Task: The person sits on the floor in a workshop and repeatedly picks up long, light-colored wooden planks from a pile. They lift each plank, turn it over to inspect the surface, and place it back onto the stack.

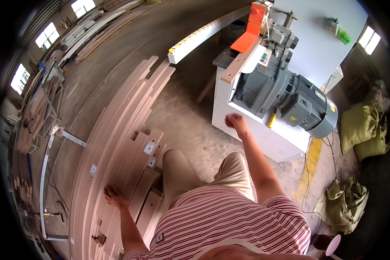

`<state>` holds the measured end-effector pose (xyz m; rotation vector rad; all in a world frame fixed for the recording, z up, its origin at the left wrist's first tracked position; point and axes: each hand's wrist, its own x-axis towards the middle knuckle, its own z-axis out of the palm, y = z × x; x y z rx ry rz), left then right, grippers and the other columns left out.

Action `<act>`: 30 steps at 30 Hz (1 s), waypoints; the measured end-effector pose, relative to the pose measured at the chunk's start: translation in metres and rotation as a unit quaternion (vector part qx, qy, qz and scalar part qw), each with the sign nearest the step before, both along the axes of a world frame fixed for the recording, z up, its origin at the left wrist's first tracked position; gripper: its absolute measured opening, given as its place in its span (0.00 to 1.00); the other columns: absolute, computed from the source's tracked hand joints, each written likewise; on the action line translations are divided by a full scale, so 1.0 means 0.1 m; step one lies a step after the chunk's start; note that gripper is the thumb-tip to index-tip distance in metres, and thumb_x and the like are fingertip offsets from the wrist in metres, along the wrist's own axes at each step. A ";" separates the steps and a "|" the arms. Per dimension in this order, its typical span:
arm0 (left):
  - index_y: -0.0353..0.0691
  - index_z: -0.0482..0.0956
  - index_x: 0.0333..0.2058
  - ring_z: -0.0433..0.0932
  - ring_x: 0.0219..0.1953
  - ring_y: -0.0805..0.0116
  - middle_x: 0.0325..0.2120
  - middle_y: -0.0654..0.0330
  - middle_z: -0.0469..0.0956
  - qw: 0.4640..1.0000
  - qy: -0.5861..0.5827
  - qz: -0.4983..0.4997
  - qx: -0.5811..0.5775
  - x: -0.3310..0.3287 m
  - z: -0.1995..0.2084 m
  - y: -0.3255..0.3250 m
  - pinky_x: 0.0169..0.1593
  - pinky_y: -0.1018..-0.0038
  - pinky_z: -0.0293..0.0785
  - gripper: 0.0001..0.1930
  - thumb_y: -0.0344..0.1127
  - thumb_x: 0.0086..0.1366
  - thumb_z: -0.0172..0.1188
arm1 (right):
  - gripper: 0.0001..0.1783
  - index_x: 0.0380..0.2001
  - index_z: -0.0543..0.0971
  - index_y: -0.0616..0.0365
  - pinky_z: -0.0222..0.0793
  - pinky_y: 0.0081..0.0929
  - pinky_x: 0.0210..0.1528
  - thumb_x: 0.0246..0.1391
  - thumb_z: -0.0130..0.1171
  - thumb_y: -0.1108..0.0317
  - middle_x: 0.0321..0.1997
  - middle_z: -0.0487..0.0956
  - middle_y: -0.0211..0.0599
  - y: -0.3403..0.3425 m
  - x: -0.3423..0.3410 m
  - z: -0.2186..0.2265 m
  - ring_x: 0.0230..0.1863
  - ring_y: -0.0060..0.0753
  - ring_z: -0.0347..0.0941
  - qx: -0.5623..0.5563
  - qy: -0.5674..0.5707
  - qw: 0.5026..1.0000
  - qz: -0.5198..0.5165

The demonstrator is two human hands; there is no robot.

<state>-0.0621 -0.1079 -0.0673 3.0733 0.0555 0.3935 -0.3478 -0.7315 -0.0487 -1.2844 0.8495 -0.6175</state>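
Note:
My left hand (115,198) lies on a stack of long pinkish-brown boards (112,147) to my left, its fingers spread and holding nothing. White labels (149,147) are stuck on a few of the shorter boards in the stack. In front of the white machine cabinet (260,138), my right hand (237,122) is raised with the fingers curled in, and I see nothing in them. Above it, a brown board with holes (239,69) rests at the machine's edge beside an orange guard (252,28).
A large grey motor (310,106) sits on the cabinet, with a yellow-handled tool (271,120) near it. A white rail with yellow rollers (195,41) stretches from the machine. Sacks (364,125) and cables are at the right; a metal frame (45,173) stands left of the boards.

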 end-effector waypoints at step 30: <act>0.46 0.67 0.62 0.54 0.69 0.55 0.67 0.56 0.58 0.990 0.029 0.045 -0.127 -0.01 0.05 -0.15 0.70 0.58 0.51 0.28 0.49 0.66 0.52 | 0.16 0.40 0.78 0.61 0.80 0.19 0.33 0.65 0.54 0.58 0.32 0.80 0.31 0.44 0.43 1.54 0.29 0.22 0.78 0.154 -0.187 0.969 0.050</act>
